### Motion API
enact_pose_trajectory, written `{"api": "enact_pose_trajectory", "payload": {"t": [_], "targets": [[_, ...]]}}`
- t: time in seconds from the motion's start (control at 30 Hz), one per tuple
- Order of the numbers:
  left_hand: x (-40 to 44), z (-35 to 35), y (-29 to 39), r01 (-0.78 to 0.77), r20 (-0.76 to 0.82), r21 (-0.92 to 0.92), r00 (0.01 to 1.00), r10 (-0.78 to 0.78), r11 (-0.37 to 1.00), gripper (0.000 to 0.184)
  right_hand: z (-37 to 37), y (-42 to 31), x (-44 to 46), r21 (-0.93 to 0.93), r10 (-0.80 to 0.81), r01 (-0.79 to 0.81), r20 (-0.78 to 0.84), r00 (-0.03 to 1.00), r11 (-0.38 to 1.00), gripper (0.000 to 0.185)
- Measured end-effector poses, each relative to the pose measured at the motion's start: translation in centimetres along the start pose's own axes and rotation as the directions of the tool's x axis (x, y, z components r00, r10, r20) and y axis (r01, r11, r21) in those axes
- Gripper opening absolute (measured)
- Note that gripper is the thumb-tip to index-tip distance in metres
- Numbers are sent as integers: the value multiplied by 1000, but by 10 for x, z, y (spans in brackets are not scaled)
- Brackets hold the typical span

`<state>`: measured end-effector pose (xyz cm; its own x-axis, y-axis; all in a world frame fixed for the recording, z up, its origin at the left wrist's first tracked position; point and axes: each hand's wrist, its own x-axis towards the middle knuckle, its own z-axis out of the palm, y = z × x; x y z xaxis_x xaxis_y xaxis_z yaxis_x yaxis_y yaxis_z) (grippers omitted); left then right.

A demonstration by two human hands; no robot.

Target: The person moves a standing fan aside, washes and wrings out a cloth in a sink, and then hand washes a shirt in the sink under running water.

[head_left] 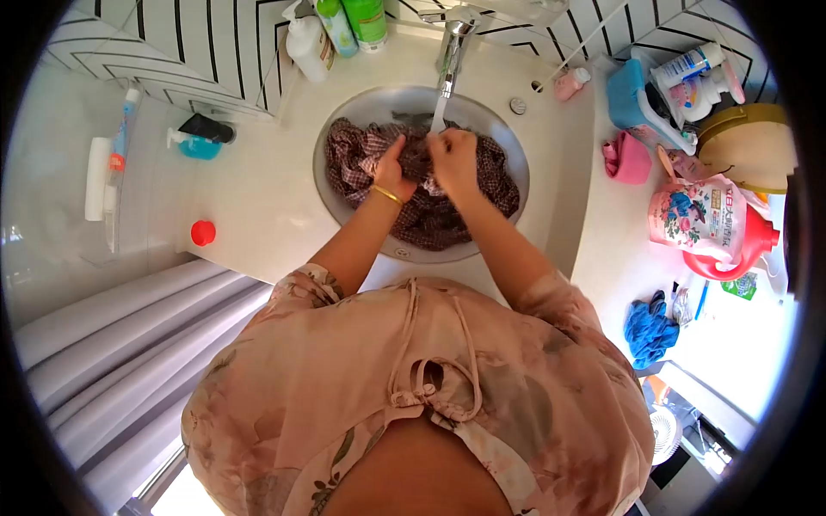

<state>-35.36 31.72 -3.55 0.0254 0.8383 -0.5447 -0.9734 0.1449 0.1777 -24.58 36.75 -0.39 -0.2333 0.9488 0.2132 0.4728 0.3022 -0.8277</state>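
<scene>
A dark red-brown checked cloth (434,225), wet and bunched up, fills much of the round metal sink (322,185). My left hand (396,172), with a yellow bangle at the wrist, is closed on a fold of it, thumb pointing up; its other fingers are partly hidden. Beside it, my right hand (453,162) is closed over the cloth right under the water stream, knuckles up. Water runs from the chrome faucet (451,56) down between the hands onto the cloth. Whether the cloth is a garment cannot be made out.
A white pump bottle (308,45) and green bottles (366,21) stand behind the sink. A red cap (203,232) lies on the left counter. On the right are a pink cloth (627,158), a detergent pouch (699,211), a red jug (744,249) and a blue cloth (651,329).
</scene>
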Motion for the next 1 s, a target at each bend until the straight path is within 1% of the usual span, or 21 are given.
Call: {"api": "enact_pose_trajectory", "payload": {"t": [0.03,0.07,0.1,0.13,0.2,0.23,0.27,0.33,0.37,0.4,0.47,0.5,0.6,0.63,0.73,0.77,0.8,0.87,0.9,0.93,1.0], "targets": [[0,-4,8,95,-27,-19,995,-95,995,31,-4,-20,-18,28,-79,76,94,992,997,24],[0,-5,7,103,-25,8,994,-102,995,32,-8,-41,-33,64,-158,148,183,970,987,23],[-1,-4,6,110,-24,35,994,-109,993,33,-11,-59,-42,-33,-242,251,172,955,967,21],[1,1,-3,25,11,104,1000,-26,994,36,-5,-43,-33,-79,-39,56,205,978,995,23],[5,12,-22,-159,93,226,986,141,961,41,5,11,7,-188,359,-319,246,900,929,26],[9,4,-25,-109,50,254,994,99,961,45,-6,22,28,-261,468,-401,291,835,878,31],[-1,11,-22,-116,7,498,992,130,859,45,-20,33,42,-338,574,-475,320,753,812,39],[-27,32,-12,-69,-39,863,978,203,500,46,-39,47,44,-516,487,-229,444,752,825,52],[-14,8,-6,-129,101,963,986,130,235,56,-51,53,45,-588,450,-83,512,731,805,61],[-2,-15,0,-237,238,971,970,54,-35,67,-63,59,49,-423,322,-33,635,702,906,68],[-5,-12,-2,130,-136,988,988,78,80,76,-83,61,48,-34,15,19,799,601,999,84],[-16,3,-6,37,-40,998,997,63,57,82,-87,25,43,74,16,-137,825,565,988,94],[-28,18,-21,-204,204,979,976,81,-9,79,-65,24,28,68,145,-322,794,590,944,101],[-16,3,-25,-226,231,972,965,120,-57,77,-54,51,25,114,49,-180,701,712,977,89],[-21,3,-16,-74,71,997,995,76,33,75,-62,11,28,-106,229,-247,807,544,963,64],[-24,-2,-13,-48,46,990,999,21,129,78,-62,9,26,-56,217,-283,788,577,958,55],[-21,-8,-19,-104,98,920,995,34,379,86,-62,8,22,-7,209,-318,768,605,948,46],[-18,-24,-35,-193,179,592,978,107,783,102,-69,-1,16,103,204,-398,728,655,912,34],[-44,-13,-24,15,177,205,983,-52,979,103,-77,-16,18,166,205,-438,704,680,883,32],[-50,-23,-20,66,144,44,987,-72,997,104,-84,-28,20,229,210,-473,677,706,851,29],[-51,-44,-22,154,91,-284,987,-134,946,105,-94,-37,20,225,142,-418,715,684,880,27]]}}
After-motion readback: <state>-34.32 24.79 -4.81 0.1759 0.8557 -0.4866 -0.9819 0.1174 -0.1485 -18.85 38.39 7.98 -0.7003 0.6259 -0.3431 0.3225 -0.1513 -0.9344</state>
